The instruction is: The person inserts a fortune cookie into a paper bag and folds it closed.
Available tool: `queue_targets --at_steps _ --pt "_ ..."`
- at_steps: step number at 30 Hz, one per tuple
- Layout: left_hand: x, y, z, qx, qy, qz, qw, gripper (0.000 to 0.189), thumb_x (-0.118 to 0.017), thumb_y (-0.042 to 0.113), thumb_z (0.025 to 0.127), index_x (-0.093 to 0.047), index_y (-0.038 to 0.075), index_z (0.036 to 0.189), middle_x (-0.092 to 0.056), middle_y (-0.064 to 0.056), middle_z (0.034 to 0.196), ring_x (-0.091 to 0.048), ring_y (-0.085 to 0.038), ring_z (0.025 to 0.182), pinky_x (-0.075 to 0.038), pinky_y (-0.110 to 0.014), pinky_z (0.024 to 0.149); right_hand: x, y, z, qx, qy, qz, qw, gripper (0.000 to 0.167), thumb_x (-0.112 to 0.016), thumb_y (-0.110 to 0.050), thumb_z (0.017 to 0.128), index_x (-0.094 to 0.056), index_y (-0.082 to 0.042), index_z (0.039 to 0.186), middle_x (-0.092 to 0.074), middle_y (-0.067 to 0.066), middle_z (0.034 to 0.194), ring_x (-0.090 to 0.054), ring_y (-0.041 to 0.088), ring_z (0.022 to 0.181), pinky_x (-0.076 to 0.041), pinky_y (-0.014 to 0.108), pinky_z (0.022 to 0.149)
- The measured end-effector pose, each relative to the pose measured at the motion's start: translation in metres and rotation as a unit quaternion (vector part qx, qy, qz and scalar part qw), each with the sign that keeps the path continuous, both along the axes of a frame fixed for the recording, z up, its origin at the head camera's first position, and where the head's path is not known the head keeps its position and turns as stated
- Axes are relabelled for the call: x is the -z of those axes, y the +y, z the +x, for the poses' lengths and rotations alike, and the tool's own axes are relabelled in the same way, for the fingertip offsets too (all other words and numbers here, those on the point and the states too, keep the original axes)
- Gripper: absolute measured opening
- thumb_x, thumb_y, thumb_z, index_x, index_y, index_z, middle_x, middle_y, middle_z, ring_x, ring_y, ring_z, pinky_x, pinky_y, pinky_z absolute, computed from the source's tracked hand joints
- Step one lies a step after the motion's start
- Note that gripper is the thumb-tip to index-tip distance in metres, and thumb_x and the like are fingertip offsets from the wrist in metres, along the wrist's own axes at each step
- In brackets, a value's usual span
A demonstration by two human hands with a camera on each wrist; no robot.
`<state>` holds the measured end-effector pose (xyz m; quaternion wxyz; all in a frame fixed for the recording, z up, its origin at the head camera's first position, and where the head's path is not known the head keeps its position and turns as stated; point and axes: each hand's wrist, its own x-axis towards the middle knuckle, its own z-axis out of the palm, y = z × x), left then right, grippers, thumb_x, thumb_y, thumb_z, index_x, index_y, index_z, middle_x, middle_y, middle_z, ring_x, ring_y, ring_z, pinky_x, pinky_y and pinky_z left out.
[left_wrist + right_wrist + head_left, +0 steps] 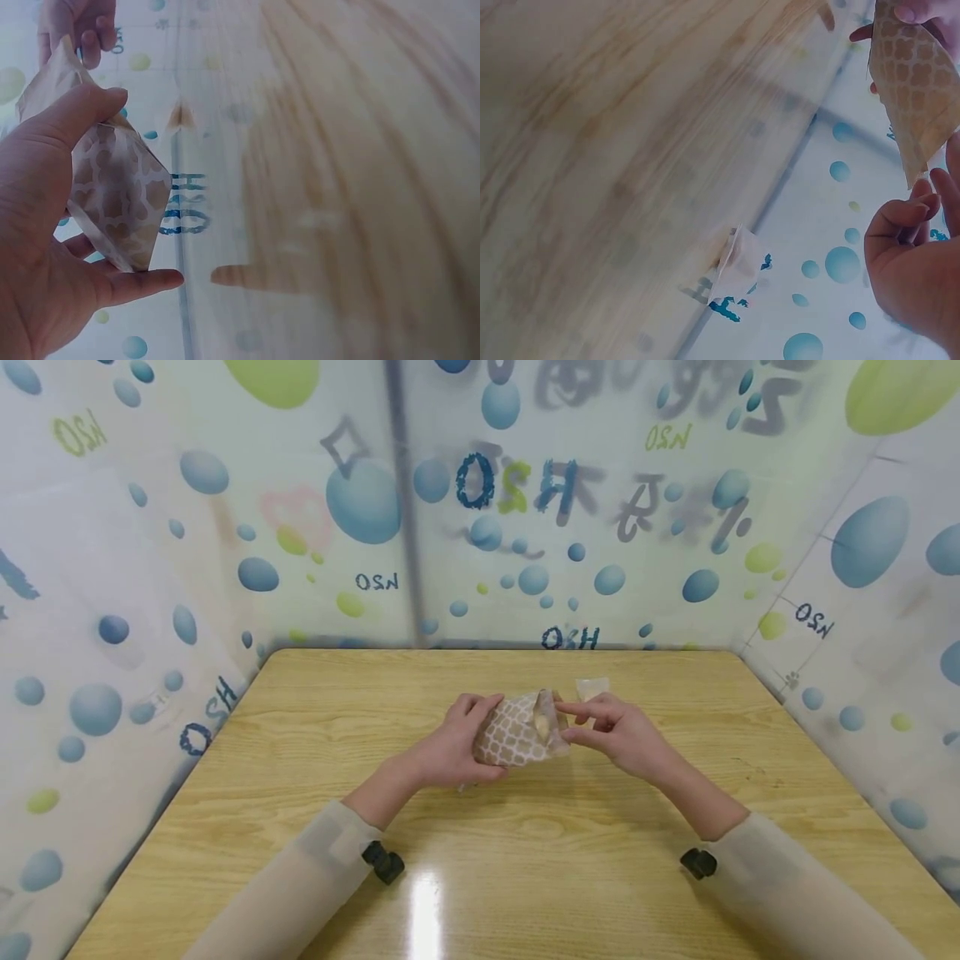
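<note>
Walls (pixel 450 568) printed with bubbles occupy the upper frame, above a wood-grain bench (pixel 540 877). Left of centre, the left hand (pixel 453 747) curls its fingers round a patterned pouch (pixel 513 731), held mid-frame between both hands; just right, the right hand (pixel 626 735) pinches the pouch's mouth narrowly. Behind it rests a small translucent sachet (pixel 592 687). Something pale (pixel 542 723) (identity unclear) shows at the mouth. Judged stage: opening apparently achieved; contents not yet out.
</note>
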<state>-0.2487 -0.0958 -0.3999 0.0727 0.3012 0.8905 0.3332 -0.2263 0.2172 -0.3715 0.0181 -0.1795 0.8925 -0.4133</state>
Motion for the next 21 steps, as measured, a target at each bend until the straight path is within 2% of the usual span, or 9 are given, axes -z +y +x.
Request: queue_targets --at_steps 8,15,21 --pt "0.000 0.001 0.001 0.004 0.003 0.001 1.0000 0.113 -0.092 0.033 0.089 -0.021 0.014 0.175 -0.031 -0.020 0.165 -0.040 -0.038 0.148 -0.043 -0.058 0.123 0.003 -0.005 -0.002 -0.015 -0.009 -0.021 0.9996 0.045 -0.081 -0.027 0.101 -0.074 -0.020 0.146 -0.060 0.009 0.113 -0.043 0.014 0.065 -0.042 0.029 0.058" --pt "0.000 0.002 0.000 0.005 0.012 -0.005 0.9999 0.113 -0.093 0.032 0.088 -0.023 0.013 0.175 -0.032 -0.021 0.164 -0.042 -0.037 0.147 -0.044 -0.056 0.123 0.005 -0.010 -0.004 -0.009 -0.011 -0.004 0.9999 0.043 -0.083 -0.030 0.100 -0.077 -0.023 0.142 -0.057 0.007 0.107 -0.042 0.016 0.069 -0.042 0.028 0.060" --pt "0.000 0.002 0.001 0.003 0.012 -0.007 0.9999 0.113 -0.094 0.030 0.087 -0.024 0.012 0.174 -0.033 -0.021 0.163 -0.042 -0.038 0.146 -0.044 -0.056 0.123 0.006 -0.014 -0.005 -0.016 -0.012 0.005 0.9998 0.042 -0.083 -0.032 0.100 -0.077 -0.025 0.141 -0.048 0.007 0.097 -0.041 0.019 0.072 -0.042 0.029 0.060"
